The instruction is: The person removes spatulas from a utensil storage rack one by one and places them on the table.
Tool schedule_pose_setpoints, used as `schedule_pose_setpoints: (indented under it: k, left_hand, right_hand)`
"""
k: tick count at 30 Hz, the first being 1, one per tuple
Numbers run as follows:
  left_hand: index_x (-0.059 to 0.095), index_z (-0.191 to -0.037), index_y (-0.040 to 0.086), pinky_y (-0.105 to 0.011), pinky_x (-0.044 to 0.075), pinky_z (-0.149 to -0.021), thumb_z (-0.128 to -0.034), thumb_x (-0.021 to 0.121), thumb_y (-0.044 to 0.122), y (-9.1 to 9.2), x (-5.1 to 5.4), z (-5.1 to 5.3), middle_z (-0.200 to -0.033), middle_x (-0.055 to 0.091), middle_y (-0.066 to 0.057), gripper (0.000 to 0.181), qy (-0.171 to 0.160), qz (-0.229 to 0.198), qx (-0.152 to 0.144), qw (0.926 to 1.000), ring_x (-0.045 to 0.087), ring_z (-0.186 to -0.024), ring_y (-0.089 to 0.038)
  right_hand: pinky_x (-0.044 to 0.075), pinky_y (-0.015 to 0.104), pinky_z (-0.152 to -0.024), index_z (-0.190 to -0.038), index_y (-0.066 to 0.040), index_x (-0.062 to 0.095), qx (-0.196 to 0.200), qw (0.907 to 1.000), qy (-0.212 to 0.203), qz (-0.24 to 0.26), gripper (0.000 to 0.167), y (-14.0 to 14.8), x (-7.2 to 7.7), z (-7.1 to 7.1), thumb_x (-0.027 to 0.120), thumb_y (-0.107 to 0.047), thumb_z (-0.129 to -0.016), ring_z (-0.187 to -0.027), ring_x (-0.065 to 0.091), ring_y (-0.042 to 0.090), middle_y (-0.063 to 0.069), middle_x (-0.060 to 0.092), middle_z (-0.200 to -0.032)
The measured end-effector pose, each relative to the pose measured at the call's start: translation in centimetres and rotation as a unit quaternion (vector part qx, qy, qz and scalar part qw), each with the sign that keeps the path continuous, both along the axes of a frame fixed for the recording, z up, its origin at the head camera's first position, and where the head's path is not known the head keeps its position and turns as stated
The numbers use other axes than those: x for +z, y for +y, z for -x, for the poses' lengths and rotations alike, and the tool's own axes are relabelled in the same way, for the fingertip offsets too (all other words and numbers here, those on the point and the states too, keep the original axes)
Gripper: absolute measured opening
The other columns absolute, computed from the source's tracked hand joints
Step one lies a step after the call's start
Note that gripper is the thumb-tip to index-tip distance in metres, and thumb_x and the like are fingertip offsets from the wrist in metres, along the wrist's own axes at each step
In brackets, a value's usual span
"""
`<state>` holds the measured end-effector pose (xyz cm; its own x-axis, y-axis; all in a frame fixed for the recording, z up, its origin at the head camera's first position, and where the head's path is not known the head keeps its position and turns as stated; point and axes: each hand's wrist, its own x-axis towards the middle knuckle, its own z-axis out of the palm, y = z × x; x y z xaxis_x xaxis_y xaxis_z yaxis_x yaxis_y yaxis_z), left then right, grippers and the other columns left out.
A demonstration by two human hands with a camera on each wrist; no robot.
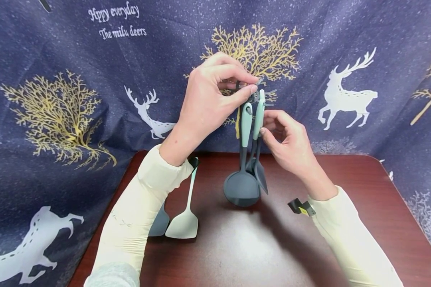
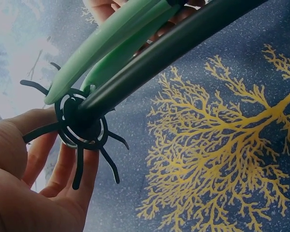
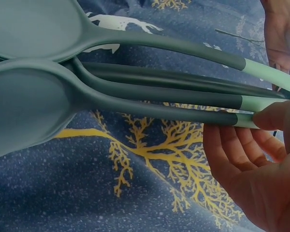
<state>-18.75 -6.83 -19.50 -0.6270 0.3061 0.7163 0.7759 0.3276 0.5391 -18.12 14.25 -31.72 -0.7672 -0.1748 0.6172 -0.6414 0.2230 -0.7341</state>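
My left hand (image 1: pixel 210 95) pinches the top of a dark utensil rack, whose ring of hooks (image 2: pixel 78 166) and central pole (image 2: pixel 174 53) show in the left wrist view. Several dark utensils with mint-green handles hang from it. At the front is a ladle (image 1: pixel 241 189), its handle end on a hook. My right hand (image 1: pixel 289 143) holds the mint handle of a cooking spoon (image 1: pixel 260 179) between thumb and fingers, close beside the ladle. In the right wrist view, that spoon (image 3: pixel 34 104) lies alongside other shafts. The rack's base is hidden behind the utensil heads.
A pale spatula (image 1: pixel 183 223) lies on the brown table (image 1: pixel 233 255) to the left. Beside it, a dark utensil (image 1: pixel 159 223) is partly covered by my left sleeve. A blue cloth (image 1: pixel 186 36) with deer and trees hangs behind the table.
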Motion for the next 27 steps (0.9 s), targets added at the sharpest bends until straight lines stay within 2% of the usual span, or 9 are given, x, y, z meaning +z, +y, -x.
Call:
schedule_pose_setpoints:
  k: [6, 16, 27]
  left_hand:
    - [0.086, -0.101, 0.012, -0.023, 0.059, -0.087, -0.0925, 0.084, 0.012, 0.03, 0.1, -0.09, -0.099, 0.067, 0.004, 0.009, 0.002, 0.008, 0.013, 0.9999, 0.063, -0.092, -0.001]
    - [0.086, -0.1, 0.012, -0.022, 0.059, -0.086, -0.0924, 0.084, 0.013, 0.04, 0.19, -0.08, -0.098, 0.066, 0.004, 0.008, 0.006, 0.019, 0.014, 0.9997, 0.065, -0.095, -0.009]
    - [0.086, -0.099, 0.013, -0.022, 0.059, -0.086, -0.0922, 0.084, 0.013, -0.02, 0.13, -0.05, -0.097, 0.066, 0.004, 0.008, 0.002, 0.018, 0.012, 0.9998, 0.062, -0.092, -0.002]
  right_hand:
    - [0.059, 0.019, -0.08, -0.129, 0.002, 0.067, 0.002, 1.0, 0.003, 0.004, 0.029, -0.05, 0.06, 0.12, 0.066, 0.002, -0.101, -0.091, 0.071, 0.012, 0.013, 0.072, -0.098]
    - [0.06, 0.02, -0.079, -0.13, 0.002, 0.067, -0.001, 0.9999, -0.003, 0.01, 0.029, 0.08, 0.18, 0.08, 0.065, 0.002, -0.101, -0.091, 0.071, 0.012, 0.011, 0.072, -0.098]
    - [0.06, 0.019, -0.079, -0.13, 0.0, 0.068, -0.009, 0.9999, 0.001, 0.012, 0.03, 0.2, 0.41, -0.03, 0.066, 0.003, -0.1, -0.091, 0.072, 0.012, 0.011, 0.073, -0.099]
